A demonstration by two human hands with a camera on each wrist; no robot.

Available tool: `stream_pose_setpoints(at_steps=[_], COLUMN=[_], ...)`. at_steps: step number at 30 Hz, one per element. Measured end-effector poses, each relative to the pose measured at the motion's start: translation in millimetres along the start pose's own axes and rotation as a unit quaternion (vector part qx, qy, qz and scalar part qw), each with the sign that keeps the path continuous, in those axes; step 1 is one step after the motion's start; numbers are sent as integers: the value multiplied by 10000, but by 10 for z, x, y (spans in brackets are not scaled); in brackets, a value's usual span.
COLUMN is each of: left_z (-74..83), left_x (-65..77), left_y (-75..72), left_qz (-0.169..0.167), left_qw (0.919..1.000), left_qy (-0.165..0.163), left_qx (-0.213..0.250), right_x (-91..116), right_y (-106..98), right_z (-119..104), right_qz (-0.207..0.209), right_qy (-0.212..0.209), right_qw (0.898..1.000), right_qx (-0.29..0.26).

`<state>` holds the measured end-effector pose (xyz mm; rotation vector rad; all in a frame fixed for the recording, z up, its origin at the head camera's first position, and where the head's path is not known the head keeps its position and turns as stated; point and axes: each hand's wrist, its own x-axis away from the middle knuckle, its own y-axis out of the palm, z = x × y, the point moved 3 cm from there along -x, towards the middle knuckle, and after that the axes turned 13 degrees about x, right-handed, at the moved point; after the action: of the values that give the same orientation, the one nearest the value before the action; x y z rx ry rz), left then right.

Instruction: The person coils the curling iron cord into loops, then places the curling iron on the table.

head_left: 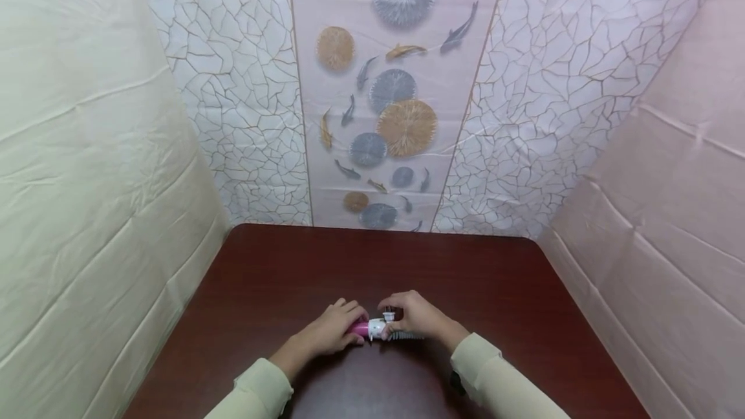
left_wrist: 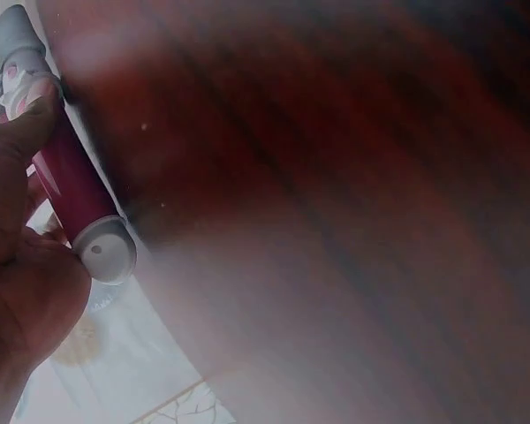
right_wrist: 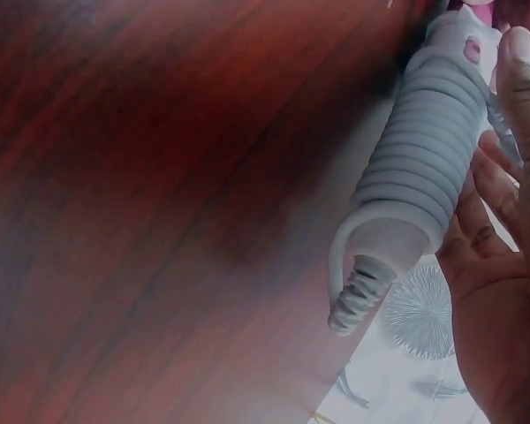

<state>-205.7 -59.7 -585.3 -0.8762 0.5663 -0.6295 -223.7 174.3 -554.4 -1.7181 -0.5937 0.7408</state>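
Note:
A pink-and-white hair iron (head_left: pixel 377 328) lies crosswise low over the table, between both hands. My left hand (head_left: pixel 334 327) grips its pink barrel (left_wrist: pixel 75 181), thumb along one side; a grey rounded end cap (left_wrist: pixel 106 252) sticks out past the palm. At the handle side, my right hand (head_left: pixel 419 314) holds the iron with thumb and fingers curved about it. Grey cord (right_wrist: pixel 428 137) is wound in tight coils round the handle, whose ribbed strain relief (right_wrist: pixel 362 291) points out at the end. A white plug (head_left: pixel 388 317) stands up beside the right fingers.
The dark red-brown table (head_left: pixel 372 264) has rounded far corners. Behind it hangs a patterned cloth (head_left: pixel 378 83) with fish and round motifs. Pale draped sheets (head_left: pixel 87 180) close in the left and right sides.

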Motion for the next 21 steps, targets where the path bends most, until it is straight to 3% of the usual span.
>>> stream_pose_setpoints(at_steps=[9,13,18,21], left_z=[53,90,158,201], left_x=[34,37,37,32], left_y=[-144,-252,-410,-499], left_qz=[104,169,347,548], left_qw=[9992,9980,9964,9962], left_qy=[-307,-424,-562,-610], left_qx=[221,443,524,301], right_x=[113,203,296,346], right_y=[-66,-122,-228,-349], right_z=[-104,-130,-171,-208], right_qz=[38,-130,-401,-190], right_qy=[-104,-85,213,571], right_qw=[9992,9981,9977,9971], right_qx=[395,589,508,462])
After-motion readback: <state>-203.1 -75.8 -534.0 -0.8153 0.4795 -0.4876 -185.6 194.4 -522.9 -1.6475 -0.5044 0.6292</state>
